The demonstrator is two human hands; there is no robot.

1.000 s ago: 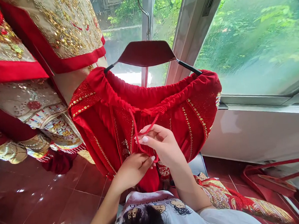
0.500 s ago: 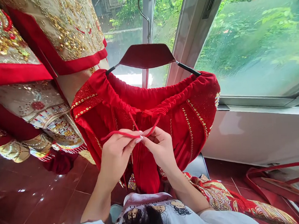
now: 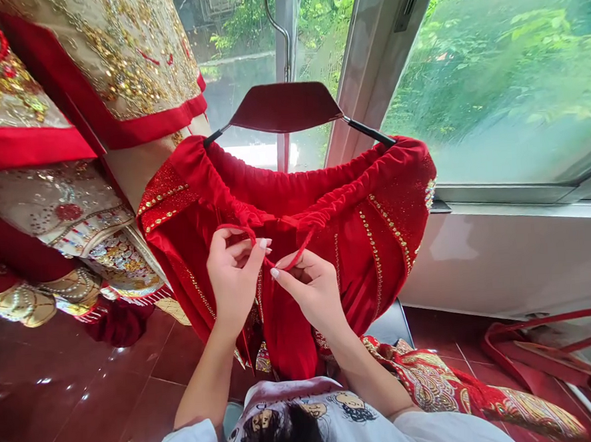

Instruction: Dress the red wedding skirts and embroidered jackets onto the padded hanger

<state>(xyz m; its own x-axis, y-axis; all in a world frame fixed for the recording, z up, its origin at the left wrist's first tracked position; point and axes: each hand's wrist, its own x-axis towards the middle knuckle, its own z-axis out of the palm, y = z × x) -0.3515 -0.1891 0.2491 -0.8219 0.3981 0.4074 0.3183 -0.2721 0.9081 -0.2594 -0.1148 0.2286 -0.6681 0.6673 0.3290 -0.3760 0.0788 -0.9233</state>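
Note:
A red skirt (image 3: 381,242) with a gathered drawstring waist and rows of gold beads hangs in front of me. Its waistband is stretched over the clips of a hanger (image 3: 286,107) with a dark red middle piece. From the front of the waistband comes a red drawstring (image 3: 304,242). My left hand (image 3: 235,268) is closed on one part of the cord, which loops over its fingers. My right hand (image 3: 309,283) pinches the cord between thumb and fingers, just below and right of the left fingertips. Both hands are before the skirt's front, under the waistband.
Embroidered cream and red garments (image 3: 131,71) hang close on the left. A window (image 3: 498,95) is behind the skirt. Red and gold patterned cloth (image 3: 436,386) lies at my right, near a red-framed object (image 3: 528,353). Dark red tiles (image 3: 101,399) cover the floor.
My left hand has risen toward the waistband and turned upward, and the cord now loops over its fingers. My right hand has stayed nearly in place. The fingertips are slightly farther apart.

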